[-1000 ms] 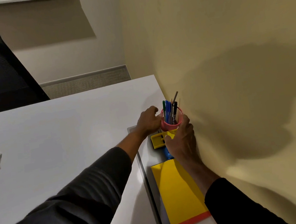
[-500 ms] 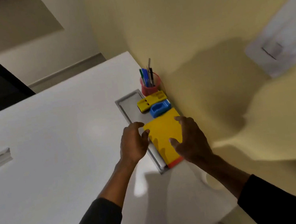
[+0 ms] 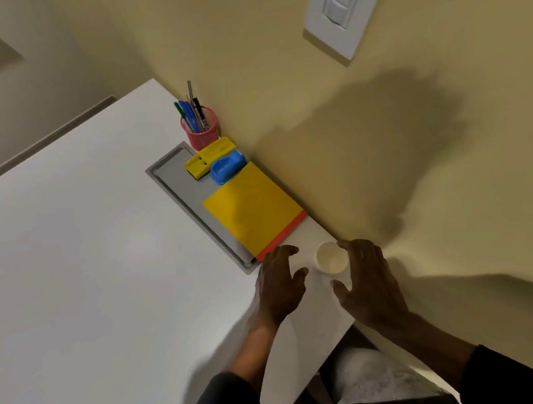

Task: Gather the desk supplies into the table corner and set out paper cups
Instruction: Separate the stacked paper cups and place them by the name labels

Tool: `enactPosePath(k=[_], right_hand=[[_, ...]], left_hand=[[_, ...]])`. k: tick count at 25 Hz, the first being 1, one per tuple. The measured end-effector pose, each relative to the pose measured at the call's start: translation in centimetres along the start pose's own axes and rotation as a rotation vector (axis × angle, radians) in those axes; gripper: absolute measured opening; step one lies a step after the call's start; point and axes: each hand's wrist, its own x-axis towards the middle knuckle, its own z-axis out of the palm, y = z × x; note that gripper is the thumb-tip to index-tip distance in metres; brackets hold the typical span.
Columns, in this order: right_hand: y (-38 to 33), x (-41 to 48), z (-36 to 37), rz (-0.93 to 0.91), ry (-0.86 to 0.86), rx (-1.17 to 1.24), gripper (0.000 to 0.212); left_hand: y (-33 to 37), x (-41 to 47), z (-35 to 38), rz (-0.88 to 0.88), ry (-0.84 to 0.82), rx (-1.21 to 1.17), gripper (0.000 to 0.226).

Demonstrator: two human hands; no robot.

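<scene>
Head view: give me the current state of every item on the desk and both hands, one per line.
Pink pen cup: upright in the corner, holding pens.
Yellow stapler: lying flat beside the pen cup.
Blue holder: touching the stapler and the notepad.
Yellow notepad: closed, flat along the wall.
Paper cup: upright, looks empty.
Left hand: open, beside the cup.
Right hand: open, not clearly gripping the cup.

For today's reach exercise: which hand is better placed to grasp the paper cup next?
Probably the right hand: its open fingers already curve round the paper cup on the wall side. The left hand sits apart, beside the yellow notepad.
</scene>
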Motion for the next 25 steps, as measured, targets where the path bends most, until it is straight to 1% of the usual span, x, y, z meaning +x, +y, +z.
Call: enactPosePath(k=[4,6,7,9,12,14,16,17,19,22,23,25], right_hand=[[2.3,1.3,2.2,-0.005,-0.080,0.012,0.098],[2.8,1.9,3.4,-0.005,-0.105,0.024,0.105],[3.2,2.2,4.0,-0.020,-0.118,0.028,0.106],[3.8,2.8,5.1,-0.077,-0.160,0.032,0.103],[4.2,3.6,6.0,-0.158,-0.179,0.098,0.090],[4.3,4.2,6.0,-0.208,-0.219,0.114,0.088],[4.0,4.2,5.4,-0.228,-0.297,0.146,0.092],[3.4,4.2,5.0,-0.260,-0.325,0.171,0.092],[2.9,3.8,4.8,-0.301,-0.365,0.269,0.091],[0.3,2.7,4.3,-0.427,-0.437,0.344,0.087],[0.1,2.9,4.2,-0.441,-0.436,0.365,0.087],[-2.1,2.0,4.2,-0.570,-0.532,0.394,0.087]], left_hand=[[0.8,0.7,2.6,-0.045,-0.133,0.058,0.070],[0.7,0.9,3.7,-0.058,-0.180,0.086,0.074],[0.6,0.9,4.5,-0.064,-0.172,0.073,0.074],[0.4,0.8,5.9,-0.084,-0.112,-0.010,0.075],[0.4,0.3,7.2,-0.122,-0.062,-0.116,0.070],[0.9,-0.5,7.8,-0.119,0.004,-0.174,0.067],[1.4,-2.2,7.9,-0.115,0.106,-0.213,0.063],[1.5,-3.3,7.6,-0.113,0.164,-0.227,0.061],[1.5,-4.9,7.5,-0.130,0.226,-0.253,0.060],[1.3,-8.6,7.0,-0.223,0.453,-0.233,0.057],[1.3,-8.7,6.9,-0.236,0.499,-0.219,0.057],[0.9,-11.3,6.5,-0.311,0.642,-0.205,0.058]])
